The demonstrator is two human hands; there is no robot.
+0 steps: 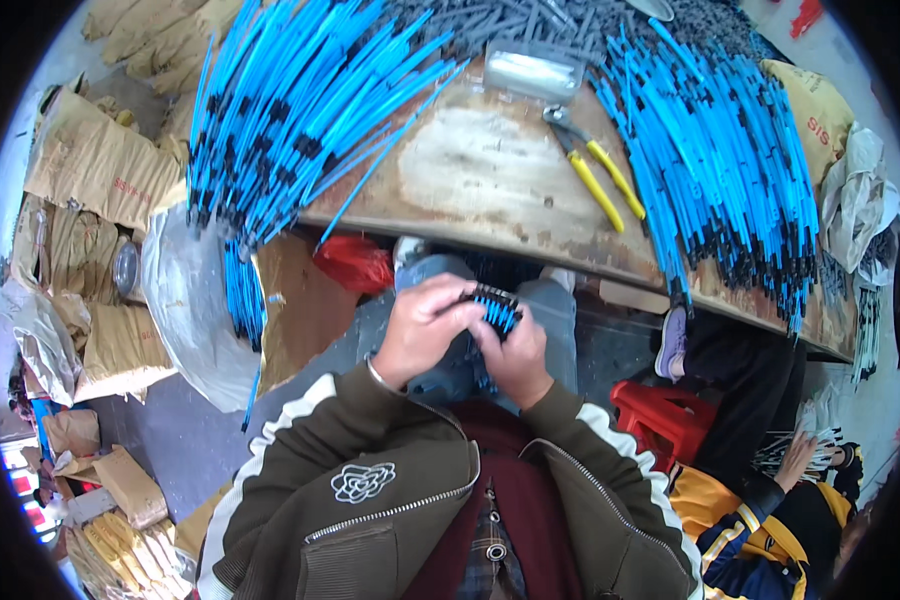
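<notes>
Above my lap, I hold a tight bundle of thin blue rods with black ends (496,312) between both hands. My left hand (422,325) is closed about its left side, fingers and thumb near the top. My right hand (515,355) grips the bundle from the right, with the thumb against it. The rods' ends face up; their lower length is mostly hidden by my hands and sleeves. On the table (460,215) in front lies a large heap of similar blue rods (290,110) at the left, and another heap (720,170) at the right.
Yellow-handled pliers (600,170) lie between the heaps, near a clear plastic box (533,73). Dark grey pieces (530,20) pile at the back. A white-lined sack (195,290) holds more rods at left. A red stool (660,420) and a co-worker's hand (796,460) are at right.
</notes>
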